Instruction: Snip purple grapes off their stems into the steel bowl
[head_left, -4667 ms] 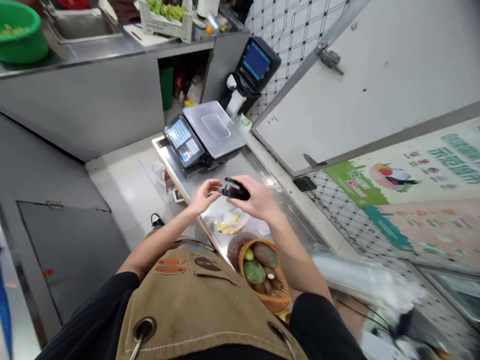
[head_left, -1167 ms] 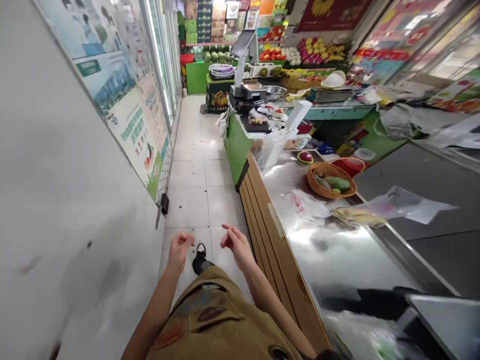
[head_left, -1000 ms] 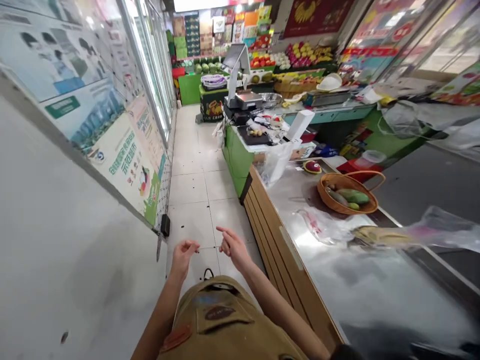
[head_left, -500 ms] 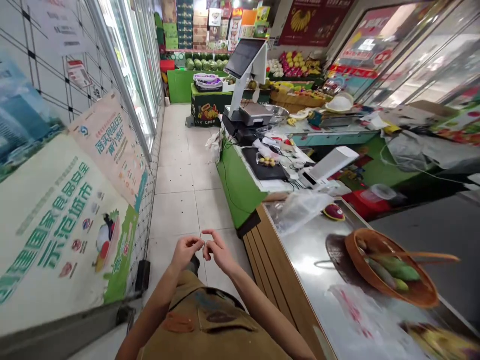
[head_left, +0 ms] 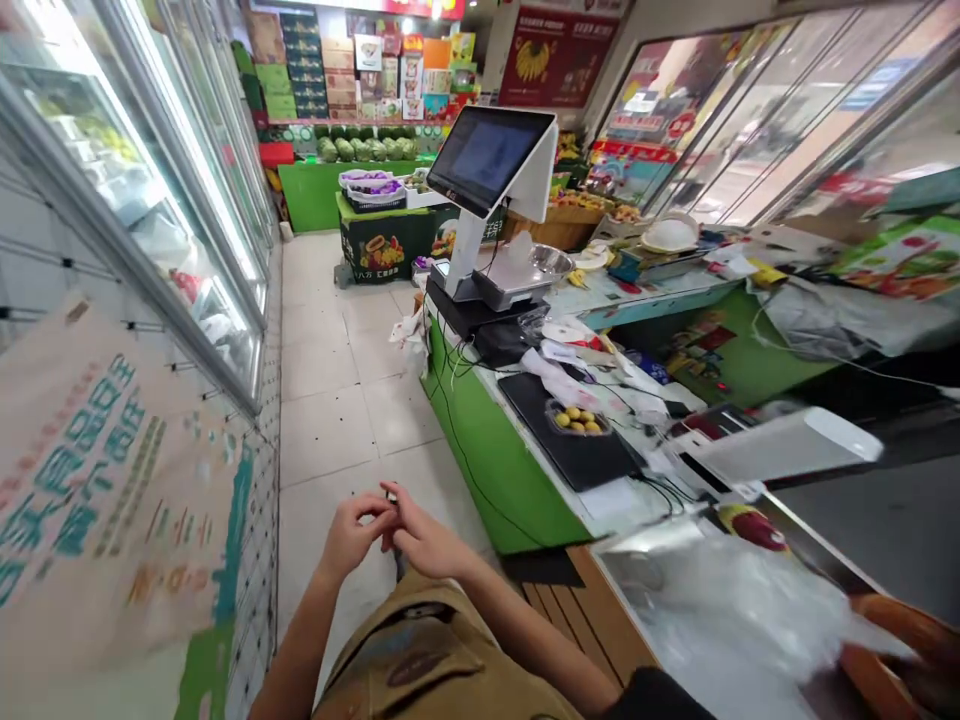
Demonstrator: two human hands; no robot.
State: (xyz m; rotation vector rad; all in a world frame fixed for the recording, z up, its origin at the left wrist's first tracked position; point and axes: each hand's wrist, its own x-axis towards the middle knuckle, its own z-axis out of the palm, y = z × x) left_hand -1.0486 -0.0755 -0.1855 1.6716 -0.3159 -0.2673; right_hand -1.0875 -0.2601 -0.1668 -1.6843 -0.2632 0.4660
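Observation:
My left hand (head_left: 357, 531) and my right hand (head_left: 424, 540) meet in front of my brown apron (head_left: 420, 650), above the tiled floor. The left fingers are closed in a pinch against the right fingers. My right hand is curled, its fingers bent over the left fingertips. A small dark spot shows between the fingers, too small to name. Right of my hands stands a green counter (head_left: 480, 455). On it lies a black mat (head_left: 532, 425) with a clear box of small yellow fruit (head_left: 576, 420).
A touchscreen scale (head_left: 487, 165) stands on the counter. Glass-door fridges (head_left: 172, 200) line the left wall. A fruit stand (head_left: 375, 245) is ahead at the aisle's end. At the lower right, clear plastic bags (head_left: 735, 600) cover a metal table beside a red fruit (head_left: 757, 527).
The view has moved forward along the aisle, bringing the scale and counter closer. My hands have come together, and the right fingers, which were spread before, now bend over the left ones.

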